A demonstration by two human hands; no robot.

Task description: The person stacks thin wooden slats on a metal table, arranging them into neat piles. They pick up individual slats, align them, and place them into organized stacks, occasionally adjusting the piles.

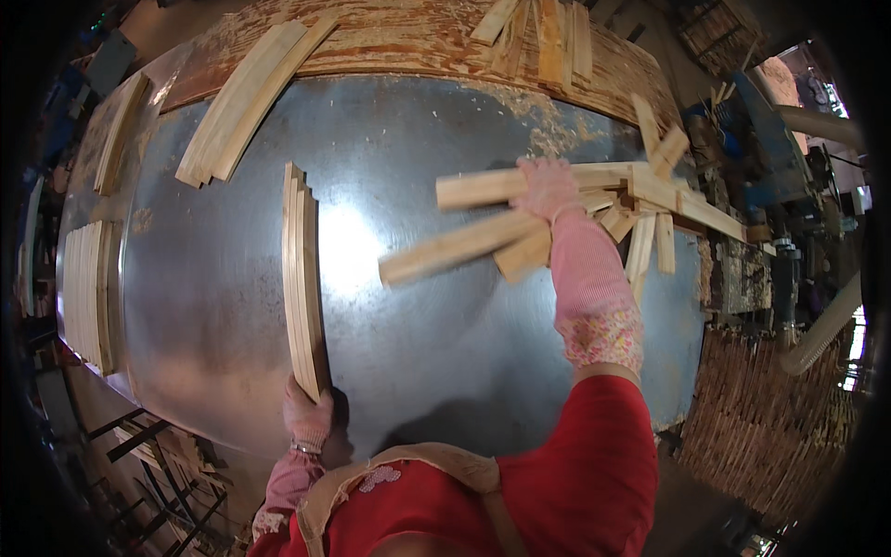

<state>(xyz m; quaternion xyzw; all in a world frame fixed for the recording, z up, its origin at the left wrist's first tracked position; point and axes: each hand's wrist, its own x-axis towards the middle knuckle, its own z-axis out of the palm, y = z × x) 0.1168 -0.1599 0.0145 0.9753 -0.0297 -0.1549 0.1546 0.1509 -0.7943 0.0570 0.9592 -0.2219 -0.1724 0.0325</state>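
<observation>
Gloved in pink, my left hand (308, 413) grips the near end of a stack of thin wooden slats (300, 269), which points away from me over the grey metal tabletop (213, 306). My right hand (548, 188), in a matching glove, reaches far forward with its fingers curled over a wooden slat (478, 188) at the edge of a loose pile. Just nearer to me, another slat (455, 246) looks smeared by motion. A short wood piece (524, 255) lies under it. The rest of the pile (654, 190) spreads to the right, crossed and uneven.
Several slats (246, 102) lie at the far left, and a neat row of slats (88, 297) sits at the left edge. More slats (548, 42) rest on the worn wooden board (399, 42) at the back. Many sticks (770, 418) are stacked beyond the right edge.
</observation>
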